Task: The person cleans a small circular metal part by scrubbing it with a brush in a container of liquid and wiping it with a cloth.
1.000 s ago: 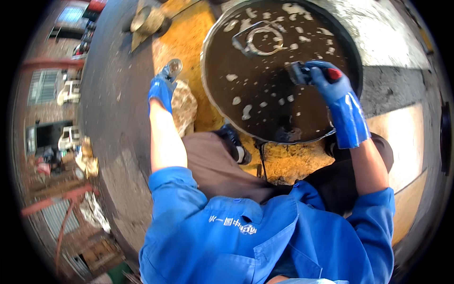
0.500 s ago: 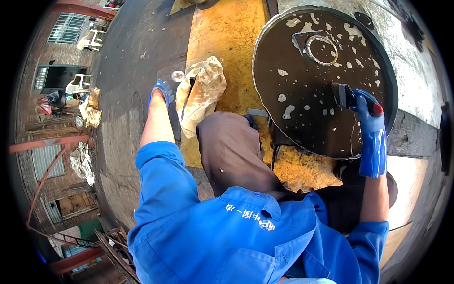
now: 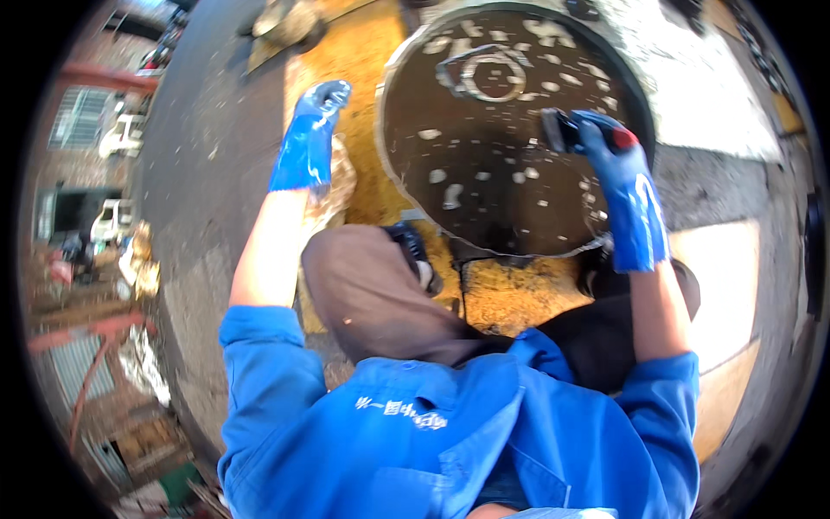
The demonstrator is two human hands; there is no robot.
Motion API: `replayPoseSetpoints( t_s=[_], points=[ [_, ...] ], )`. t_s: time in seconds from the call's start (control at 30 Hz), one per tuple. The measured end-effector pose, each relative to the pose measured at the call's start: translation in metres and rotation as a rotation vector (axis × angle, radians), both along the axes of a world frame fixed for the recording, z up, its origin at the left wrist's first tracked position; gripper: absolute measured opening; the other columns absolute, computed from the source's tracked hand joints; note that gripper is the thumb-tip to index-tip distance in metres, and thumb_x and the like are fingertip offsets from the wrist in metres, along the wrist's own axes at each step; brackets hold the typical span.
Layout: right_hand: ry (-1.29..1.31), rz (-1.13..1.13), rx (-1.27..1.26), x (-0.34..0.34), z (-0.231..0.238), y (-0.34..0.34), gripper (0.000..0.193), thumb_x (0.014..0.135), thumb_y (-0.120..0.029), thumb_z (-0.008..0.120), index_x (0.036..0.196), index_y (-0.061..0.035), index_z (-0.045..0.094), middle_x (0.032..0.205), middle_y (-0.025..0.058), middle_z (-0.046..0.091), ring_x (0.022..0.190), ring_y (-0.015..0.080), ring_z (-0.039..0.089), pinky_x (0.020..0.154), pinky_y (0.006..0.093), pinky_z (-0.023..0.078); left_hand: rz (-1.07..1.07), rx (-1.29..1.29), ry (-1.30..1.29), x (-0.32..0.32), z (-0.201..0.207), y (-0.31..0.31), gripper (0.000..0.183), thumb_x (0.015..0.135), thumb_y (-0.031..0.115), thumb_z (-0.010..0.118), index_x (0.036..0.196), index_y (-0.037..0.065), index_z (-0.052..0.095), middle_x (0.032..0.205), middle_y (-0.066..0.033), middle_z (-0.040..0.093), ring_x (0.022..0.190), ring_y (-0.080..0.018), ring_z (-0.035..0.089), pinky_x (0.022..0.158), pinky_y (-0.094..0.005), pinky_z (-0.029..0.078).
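My right hand (image 3: pixel 609 151), in a blue rubber glove, is closed round a paintbrush (image 3: pixel 560 131) with dark bristles and a red spot by the grip. Brush and hand are over a large round dark disc (image 3: pixel 493 195) with pale flecks and a thin light rim. On the disc's far part lies a pale ring (image 3: pixel 494 73) beside a bent strip. My left hand (image 3: pixel 313 130), gloved alike, is raised left of the disc with its fingers curled in. What they hold, if anything, is hidden. Partly behind that wrist lies a crumpled, stained cream sack (image 3: pixel 339 186).
My bent knee (image 3: pixel 372 277) and dark shoe (image 3: pixel 417 255) are close to the disc's near left rim. A yellow stained board (image 3: pixel 346 52) runs beneath. A pale tan lump (image 3: pixel 290 24) lies at the far left. White chairs (image 3: pixel 123 137) stand by the left wall.
My left hand has moved up and right, away from the clear round thing by the sack, and its fingers now curl. The brush stays in my right hand. The whole view has shifted.
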State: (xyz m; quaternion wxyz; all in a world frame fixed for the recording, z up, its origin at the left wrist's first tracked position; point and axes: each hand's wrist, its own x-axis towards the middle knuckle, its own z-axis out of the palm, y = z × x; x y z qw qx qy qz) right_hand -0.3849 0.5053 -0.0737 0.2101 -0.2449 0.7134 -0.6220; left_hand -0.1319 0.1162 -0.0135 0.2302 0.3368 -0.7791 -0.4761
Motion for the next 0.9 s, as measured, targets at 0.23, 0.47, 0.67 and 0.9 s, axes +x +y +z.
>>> replayPoseSetpoints(
  t_s=[0.23, 0.47, 0.67, 0.9],
  points=[
    [0.010, -0.278, 0.129, -0.038, 0.014, 0.032, 0.032, 0.095, -0.036, 0.077, 0.116, -0.0122, 0.081, 0.101, 0.0060, 0.081, 0.093, 0.0138, 0.074, 0.089, 0.0306, 0.057, -0.726, -0.949, -0.521, -0.154, -0.042, 0.188, 0.055, 0.084, 0.043, 0.082, 0.125, 0.008, 0.074, 0.136, -0.0163, 0.069, 0.130, -0.0345, 0.063, 0.112, -0.0433, 0.049],
    [0.016, -0.439, 0.260, -0.061, 0.027, 0.043, 0.050, 0.089, -0.050, 0.079, 0.116, -0.0083, 0.078, 0.103, 0.0151, 0.080, 0.097, 0.0278, 0.076, 0.092, 0.0377, 0.058, -0.818, -0.986, -0.723, -0.204, -0.093, 0.258, 0.101, 0.086, 0.068, 0.073, 0.165, 0.019, 0.035, 0.172, -0.0142, 0.032, 0.159, -0.0351, 0.029, 0.130, -0.0467, 0.027],
    [0.008, -0.382, 0.194, -0.045, 0.061, 0.046, 0.032, 0.095, -0.039, 0.077, 0.108, -0.0097, 0.080, 0.088, 0.0069, 0.079, 0.080, 0.0145, 0.073, 0.080, 0.0338, 0.058, -1.009, -1.120, -0.785, -0.211, -0.088, 0.275, 0.064, 0.088, 0.054, 0.073, 0.133, 0.009, 0.068, 0.144, -0.0178, 0.063, 0.139, -0.0358, 0.055, 0.120, -0.0433, 0.042],
    [0.029, -0.395, 0.001, -0.055, 0.035, 0.045, 0.023, 0.097, -0.024, 0.077, 0.109, -0.0053, 0.079, 0.095, 0.0073, 0.080, 0.086, 0.0146, 0.075, 0.083, 0.0326, 0.060, -0.795, -0.877, -0.914, -0.199, -0.090, 0.301, 0.073, 0.083, 0.045, 0.079, 0.147, 0.014, 0.057, 0.162, -0.0213, 0.047, 0.147, -0.0394, 0.049, 0.116, -0.0561, 0.044]
  ],
)
